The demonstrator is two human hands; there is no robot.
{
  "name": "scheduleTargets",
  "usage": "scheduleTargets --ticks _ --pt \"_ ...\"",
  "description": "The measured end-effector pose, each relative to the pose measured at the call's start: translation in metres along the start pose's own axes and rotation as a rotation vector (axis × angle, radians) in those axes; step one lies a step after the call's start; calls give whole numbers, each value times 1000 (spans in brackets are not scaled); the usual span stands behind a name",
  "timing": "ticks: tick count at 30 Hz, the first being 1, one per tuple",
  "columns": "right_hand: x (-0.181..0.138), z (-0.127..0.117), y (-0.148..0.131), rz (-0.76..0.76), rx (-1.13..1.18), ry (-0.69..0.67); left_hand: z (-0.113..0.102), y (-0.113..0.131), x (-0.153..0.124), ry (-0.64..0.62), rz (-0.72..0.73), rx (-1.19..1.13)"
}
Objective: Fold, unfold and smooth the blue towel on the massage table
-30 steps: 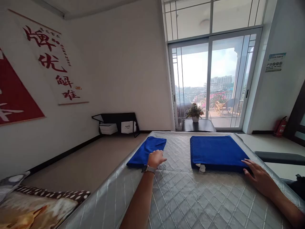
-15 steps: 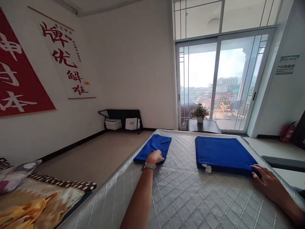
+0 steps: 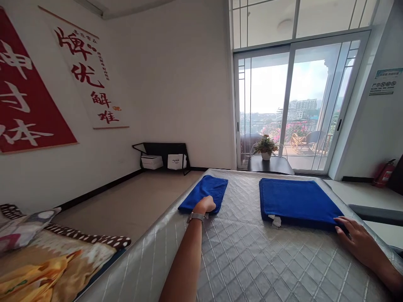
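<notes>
Two folded blue towels lie on a table with a silver quilted cover (image 3: 245,260). My left hand (image 3: 206,204), with a watch on its wrist, is closed at the front edge of the smaller folded towel (image 3: 208,187) on the left; its fingertips are partly hidden. A white tag shows beside that wrist. Off to the right, the larger folded towel (image 3: 296,199) lies flat in a thick stack with a white tag (image 3: 276,220) at its front left corner. My right hand (image 3: 354,235) touches its near right corner, fingers stretched out and slightly apart.
A black chair (image 3: 271,165) bearing a potted plant (image 3: 266,147) stands beyond the table, before glass sliding doors. Patterned bedding with a yellow plastic bag (image 3: 40,274) lies at lower left. A black rack (image 3: 165,151) holds white boxes; a fire extinguisher (image 3: 383,174) stands far right.
The view has shifted slightly. Both hands keep their places at the two towels, and the towels look the same.
</notes>
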State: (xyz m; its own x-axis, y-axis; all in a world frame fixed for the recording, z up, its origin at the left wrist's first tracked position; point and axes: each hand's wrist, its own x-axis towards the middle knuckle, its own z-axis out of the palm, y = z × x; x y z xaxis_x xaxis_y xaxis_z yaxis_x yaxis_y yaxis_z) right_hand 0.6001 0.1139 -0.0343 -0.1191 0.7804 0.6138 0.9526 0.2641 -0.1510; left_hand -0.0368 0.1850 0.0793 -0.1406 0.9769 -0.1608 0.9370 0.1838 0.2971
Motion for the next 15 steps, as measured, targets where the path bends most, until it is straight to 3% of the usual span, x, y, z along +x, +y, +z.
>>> scheduleTargets --ticks 15 --pt "-1 2 3 9 13 -21 -2 -2 3 85 -87 -31"
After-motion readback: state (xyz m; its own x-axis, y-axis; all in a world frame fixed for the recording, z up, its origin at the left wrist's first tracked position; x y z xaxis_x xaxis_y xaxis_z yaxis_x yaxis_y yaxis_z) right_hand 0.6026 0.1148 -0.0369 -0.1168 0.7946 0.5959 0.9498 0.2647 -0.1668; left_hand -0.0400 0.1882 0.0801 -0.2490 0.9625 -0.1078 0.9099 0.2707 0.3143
